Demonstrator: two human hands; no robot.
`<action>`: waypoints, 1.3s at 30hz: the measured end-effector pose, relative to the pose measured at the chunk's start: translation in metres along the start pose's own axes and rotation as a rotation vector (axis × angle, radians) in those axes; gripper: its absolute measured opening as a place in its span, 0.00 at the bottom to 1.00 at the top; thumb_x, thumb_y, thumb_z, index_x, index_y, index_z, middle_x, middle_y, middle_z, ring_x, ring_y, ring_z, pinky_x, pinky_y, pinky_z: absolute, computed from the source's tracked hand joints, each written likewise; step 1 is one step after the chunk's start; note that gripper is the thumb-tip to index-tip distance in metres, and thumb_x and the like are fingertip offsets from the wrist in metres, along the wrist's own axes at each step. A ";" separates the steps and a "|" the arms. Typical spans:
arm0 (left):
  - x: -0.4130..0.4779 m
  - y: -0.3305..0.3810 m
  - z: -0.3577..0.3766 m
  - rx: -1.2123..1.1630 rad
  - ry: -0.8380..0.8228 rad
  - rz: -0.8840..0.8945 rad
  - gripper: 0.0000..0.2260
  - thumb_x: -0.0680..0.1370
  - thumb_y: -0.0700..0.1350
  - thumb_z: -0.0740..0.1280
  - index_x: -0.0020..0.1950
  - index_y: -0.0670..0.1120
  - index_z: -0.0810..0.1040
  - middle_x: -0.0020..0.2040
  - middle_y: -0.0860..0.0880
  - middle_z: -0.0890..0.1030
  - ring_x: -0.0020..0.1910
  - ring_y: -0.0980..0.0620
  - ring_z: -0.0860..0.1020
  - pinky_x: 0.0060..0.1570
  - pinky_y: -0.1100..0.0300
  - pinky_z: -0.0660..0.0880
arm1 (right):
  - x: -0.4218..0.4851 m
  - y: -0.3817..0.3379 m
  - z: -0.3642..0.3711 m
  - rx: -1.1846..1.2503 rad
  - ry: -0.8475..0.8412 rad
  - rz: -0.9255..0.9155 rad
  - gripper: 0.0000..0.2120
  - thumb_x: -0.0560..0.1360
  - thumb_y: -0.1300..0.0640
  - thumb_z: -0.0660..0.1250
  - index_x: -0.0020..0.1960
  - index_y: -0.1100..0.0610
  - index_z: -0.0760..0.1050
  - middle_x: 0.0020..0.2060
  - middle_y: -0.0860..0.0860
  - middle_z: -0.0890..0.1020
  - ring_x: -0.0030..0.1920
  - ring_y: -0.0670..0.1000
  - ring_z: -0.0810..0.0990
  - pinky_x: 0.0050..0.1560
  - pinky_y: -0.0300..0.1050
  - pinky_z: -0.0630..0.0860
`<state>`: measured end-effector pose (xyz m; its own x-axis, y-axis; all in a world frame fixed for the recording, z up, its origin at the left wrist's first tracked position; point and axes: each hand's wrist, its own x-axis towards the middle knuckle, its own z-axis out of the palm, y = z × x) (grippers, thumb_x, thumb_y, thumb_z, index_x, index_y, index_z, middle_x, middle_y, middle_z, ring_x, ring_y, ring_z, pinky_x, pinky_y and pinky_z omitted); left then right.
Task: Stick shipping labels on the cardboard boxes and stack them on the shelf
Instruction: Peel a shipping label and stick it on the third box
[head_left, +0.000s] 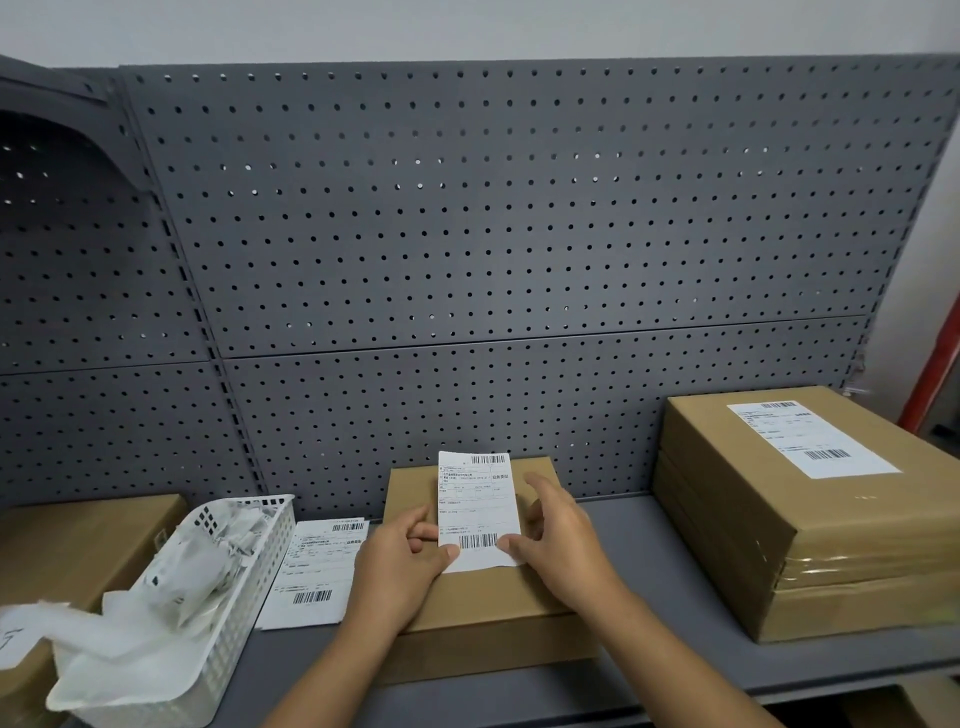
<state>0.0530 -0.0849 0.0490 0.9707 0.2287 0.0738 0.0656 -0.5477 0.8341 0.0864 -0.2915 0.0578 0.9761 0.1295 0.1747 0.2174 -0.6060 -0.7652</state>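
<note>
A flat cardboard box (483, 597) lies on the grey shelf (649, 670) in front of me. Over its top I hold a white shipping label (475, 506), its near edge down on the box and its far end lifted. My left hand (402, 566) pinches the label's lower left corner. My right hand (561, 540) grips the lower right corner with its fingers spread along the right edge. At the right stands a stack of cardboard boxes (810, 525), the top one bearing a label (810, 436).
A sheet of spare labels (317, 571) lies left of the box. A white plastic basket (218, 613) full of crumpled backing paper stands further left, beside another cardboard box (78, 551). A grey pegboard (467, 234) backs the shelf.
</note>
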 end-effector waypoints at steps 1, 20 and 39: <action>-0.001 -0.001 0.001 0.025 0.011 0.005 0.20 0.73 0.47 0.78 0.64 0.55 0.82 0.50 0.60 0.86 0.50 0.58 0.80 0.48 0.64 0.73 | 0.000 0.000 0.000 -0.013 0.008 0.003 0.40 0.73 0.55 0.78 0.79 0.51 0.62 0.62 0.51 0.76 0.58 0.48 0.75 0.55 0.37 0.69; -0.006 -0.004 0.007 0.314 0.074 0.094 0.17 0.81 0.51 0.68 0.71 0.56 0.76 0.65 0.55 0.75 0.66 0.49 0.72 0.66 0.53 0.68 | -0.010 0.008 0.001 -0.325 -0.080 -0.077 0.28 0.80 0.45 0.67 0.78 0.42 0.64 0.67 0.45 0.70 0.68 0.52 0.66 0.58 0.45 0.59; 0.016 0.004 0.023 0.668 0.082 0.058 0.20 0.86 0.57 0.53 0.77 0.55 0.64 0.65 0.50 0.68 0.62 0.46 0.69 0.65 0.53 0.67 | 0.013 0.006 0.020 -0.521 0.097 -0.001 0.17 0.83 0.48 0.58 0.71 0.45 0.70 0.66 0.47 0.74 0.64 0.54 0.67 0.54 0.49 0.59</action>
<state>0.0741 -0.1020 0.0408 0.9581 0.2298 0.1712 0.1685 -0.9350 0.3120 0.1003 -0.2777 0.0429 0.9653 0.0722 0.2510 0.1623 -0.9188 -0.3597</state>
